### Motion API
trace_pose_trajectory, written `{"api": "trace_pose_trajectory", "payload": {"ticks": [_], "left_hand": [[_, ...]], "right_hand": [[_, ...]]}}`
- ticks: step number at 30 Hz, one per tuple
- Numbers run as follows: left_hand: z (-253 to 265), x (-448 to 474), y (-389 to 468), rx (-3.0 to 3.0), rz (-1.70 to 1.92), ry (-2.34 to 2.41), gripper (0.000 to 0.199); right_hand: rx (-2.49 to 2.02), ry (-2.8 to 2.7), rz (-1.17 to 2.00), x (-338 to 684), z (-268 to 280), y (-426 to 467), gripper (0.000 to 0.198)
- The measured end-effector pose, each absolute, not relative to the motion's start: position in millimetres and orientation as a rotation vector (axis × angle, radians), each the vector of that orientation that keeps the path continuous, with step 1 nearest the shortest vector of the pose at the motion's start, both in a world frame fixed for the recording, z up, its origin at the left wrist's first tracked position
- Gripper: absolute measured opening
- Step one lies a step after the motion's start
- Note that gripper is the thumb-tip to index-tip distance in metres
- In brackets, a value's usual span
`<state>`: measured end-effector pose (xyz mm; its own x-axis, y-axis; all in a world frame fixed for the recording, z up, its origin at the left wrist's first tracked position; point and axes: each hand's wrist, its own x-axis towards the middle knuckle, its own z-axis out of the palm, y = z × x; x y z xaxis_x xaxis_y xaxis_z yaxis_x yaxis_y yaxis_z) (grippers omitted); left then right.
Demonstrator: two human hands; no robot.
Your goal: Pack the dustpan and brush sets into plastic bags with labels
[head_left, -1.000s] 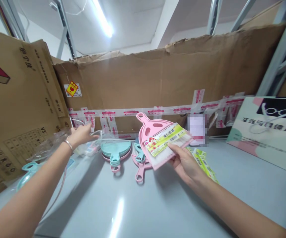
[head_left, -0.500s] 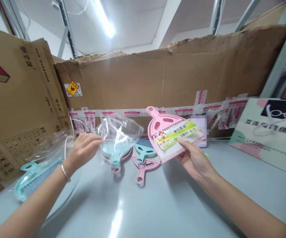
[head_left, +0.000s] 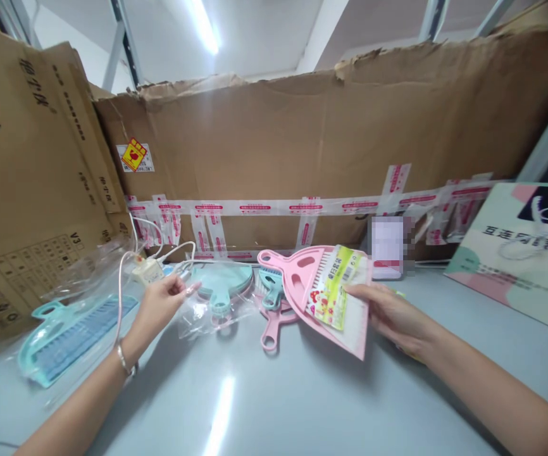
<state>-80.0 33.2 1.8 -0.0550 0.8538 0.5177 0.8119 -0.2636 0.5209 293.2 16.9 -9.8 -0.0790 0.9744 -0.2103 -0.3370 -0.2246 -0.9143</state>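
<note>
In my right hand [head_left: 392, 313] is a pink dustpan [head_left: 300, 278] with a small brush nested in it, a yellow-green paper label [head_left: 335, 288] across its front. My thumb lies on the front and the other fingers are behind it. The pan is tilted, handle toward the upper left. My left hand [head_left: 162, 307] pinches the edge of a clear plastic bag [head_left: 193, 316], which drapes over stacked teal dustpans [head_left: 221, 282]. Between the hands lie a teal brush [head_left: 271, 288] and a pink handle [head_left: 270, 335], partly behind the held pan.
A bagged teal dustpan with blue bristles [head_left: 79, 339] lies at the left, near a power strip [head_left: 148, 269] with white cables. A phone-like screen [head_left: 388, 247] leans on the large carton [head_left: 255, 152] at the back. A printed board [head_left: 516, 253] stands at the right.
The clear bag has come down from the air onto the teal dustpans, with my left hand lower. My right hand has lowered and turned the pink dustpan.
</note>
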Motion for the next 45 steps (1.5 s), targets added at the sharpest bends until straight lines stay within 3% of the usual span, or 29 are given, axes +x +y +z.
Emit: {"api": "trace_pose_trajectory", "payload": {"ticks": [6,10,16,21,34,41,45], "left_hand": [[5.4,-88.1,29.9,1.968,1.584,1.576,0.024],[8.4,-98.7,21.2,2.047,1.651,1.398,0.026],[7.3,-101.0,24.9,2.081,1.543,1.434,0.013],[12.0,-88.7,24.8,2.012,1.268,1.193,0.024],[12.8,-74.1,18.4,1.773,0.685,0.852,0.028],[34.0,-43.7,29.0,1.498,0.584,0.799,0.02],[38.1,-28.4,33.4,1.16,0.778,0.67,0.049]], "right_hand": [[-1.148,-0.945,1.65,293.0,-9.2,12.4,0.035],[-1.058,-0.962,1.715,290.8,-5.7,7.4,0.026],[-0.974,-1.015,1.817,288.9,-0.3,1.1,0.019],[-0.998,-1.037,1.793,299.6,6.7,-2.7,0.026],[-1.014,-1.165,1.763,297.0,10.1,-6.7,0.025],[-0.932,-1.227,1.875,287.8,1.6,-6.7,0.023],[-0.932,-1.063,1.807,274.1,0.3,-11.7,0.021]]}}
